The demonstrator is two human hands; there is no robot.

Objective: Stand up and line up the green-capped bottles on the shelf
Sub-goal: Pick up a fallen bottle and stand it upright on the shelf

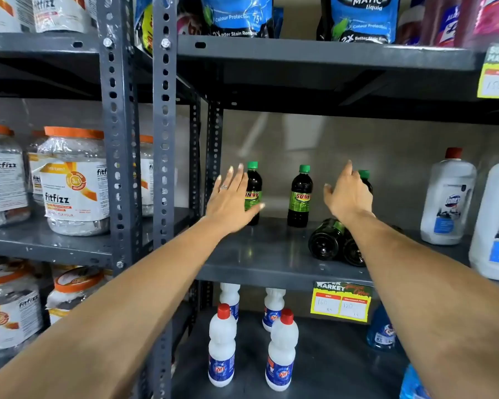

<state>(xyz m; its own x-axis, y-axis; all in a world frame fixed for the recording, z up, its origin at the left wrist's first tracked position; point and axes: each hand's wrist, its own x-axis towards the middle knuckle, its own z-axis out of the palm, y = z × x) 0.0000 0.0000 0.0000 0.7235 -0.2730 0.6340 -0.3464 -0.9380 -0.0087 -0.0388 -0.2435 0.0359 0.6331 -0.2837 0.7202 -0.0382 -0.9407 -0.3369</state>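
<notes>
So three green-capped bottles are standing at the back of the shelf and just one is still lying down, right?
Not quite: two bottles are lying down, side by side near the shelf's front edge. The head view shows it. Three green-capped bottles do stand behind.

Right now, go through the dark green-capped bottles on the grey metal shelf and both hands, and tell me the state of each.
Left green-capped bottle: upright, behind left hand.
Middle green-capped bottle: upright, untouched.
Right green-capped bottle: upright, mostly hidden by right hand.
Two lying bottles: on their sides, bases facing outward.
Left hand: open, fingers spread.
Right hand: open, at the bottle; grip unclear.
</notes>
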